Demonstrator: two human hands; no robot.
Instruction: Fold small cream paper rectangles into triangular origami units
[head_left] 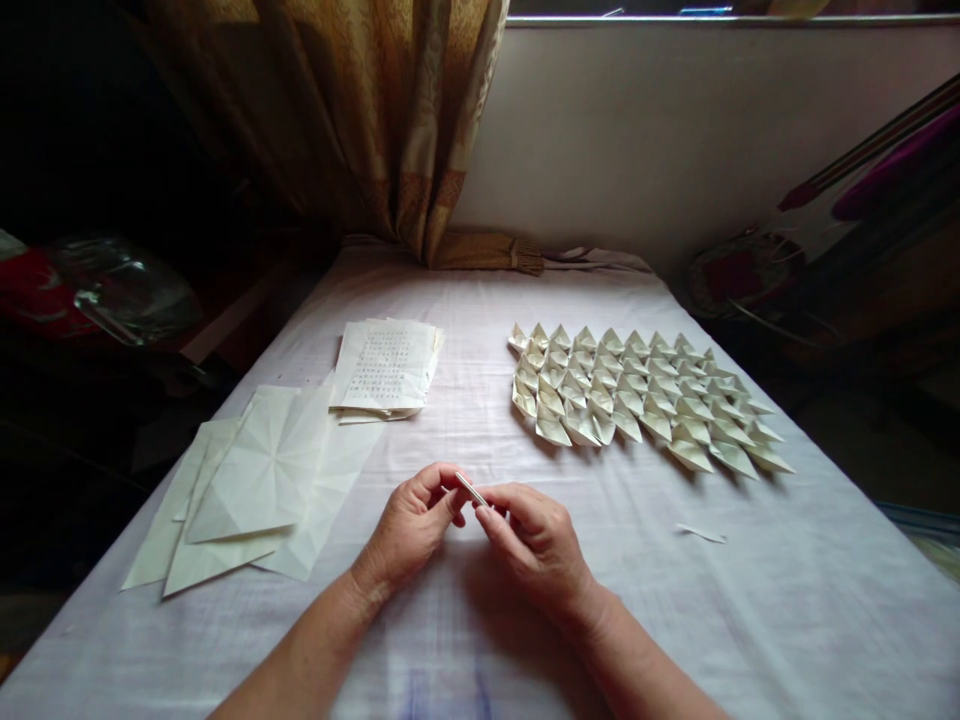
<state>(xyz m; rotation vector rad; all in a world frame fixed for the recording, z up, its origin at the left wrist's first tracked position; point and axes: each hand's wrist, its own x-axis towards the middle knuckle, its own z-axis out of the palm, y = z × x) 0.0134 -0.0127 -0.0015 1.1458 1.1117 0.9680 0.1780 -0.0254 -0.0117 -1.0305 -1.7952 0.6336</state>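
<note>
Near the table's middle, my left hand [415, 522] and my right hand [538, 545] meet, both closed at the fingertips on one small folded piece of paper [470, 489]. It shows edge-on as a thin whitish strip slanting down to the right; the rest is hidden by my fingers. Beyond my right hand stand rows of small folded paper boats [604, 385], cream-coloured with pointed tips. To the left of my left hand lie creased paper sheets [262, 465], overlapping, the top one with fold lines radiating from its centre.
A stack of written paper sheets [384, 365] lies at the back left of the cloth-covered table [480, 300]. A thin white strip [701, 535] rests right of my right hand. A patterned curtain [420, 130] hangs at the back, beside a pale wall [637, 140].
</note>
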